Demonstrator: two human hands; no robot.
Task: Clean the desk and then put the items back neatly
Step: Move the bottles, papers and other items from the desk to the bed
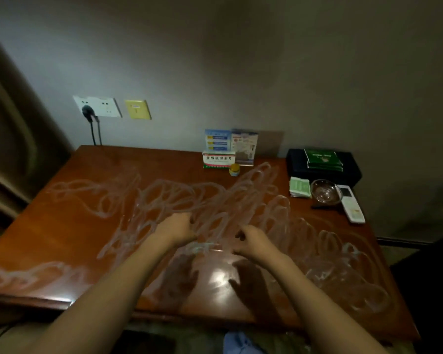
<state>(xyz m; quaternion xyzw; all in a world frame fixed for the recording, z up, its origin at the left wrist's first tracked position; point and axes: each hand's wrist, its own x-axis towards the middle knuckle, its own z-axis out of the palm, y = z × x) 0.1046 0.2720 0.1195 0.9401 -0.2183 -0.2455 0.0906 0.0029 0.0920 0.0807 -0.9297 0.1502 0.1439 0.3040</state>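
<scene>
Inspector: Status of hands and desk (62, 226)?

Me: My left hand (175, 229) and right hand (251, 241) hover mid-desk, fingers curled; whether they pinch anything, I cannot tell. Smears (215, 200) cover it; I should wipe in overlapping passes.

dim, soft | glare on desk (219, 277) | corners dark, edges warped

both bare forearms stretched forward, left hand (177, 229) and right hand (251, 241) side by side, fingers curled downward
</scene>
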